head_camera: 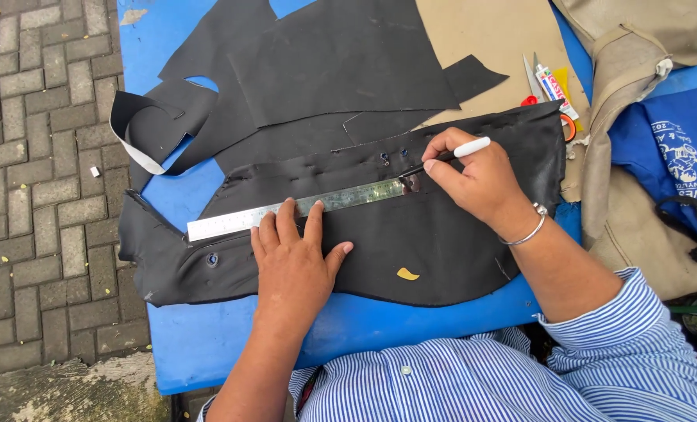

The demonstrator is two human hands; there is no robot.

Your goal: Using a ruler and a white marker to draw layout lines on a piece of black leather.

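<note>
Black leather panel (411, 250) is lying flat under both hands on the blue table (208, 344), the left hand (294, 262) spreading its fingers to pin the steel ruler (302, 207) while the right hand (477, 184) is pinching a white-capped pen (450, 154) at the ruler's end just below its fingertips.

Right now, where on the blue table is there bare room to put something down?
Bare blue table shows along the near edge below the black leather piece, and a small patch at its left. The far side is crowded with black offcuts, brown card, a glue tube and bags.
</note>
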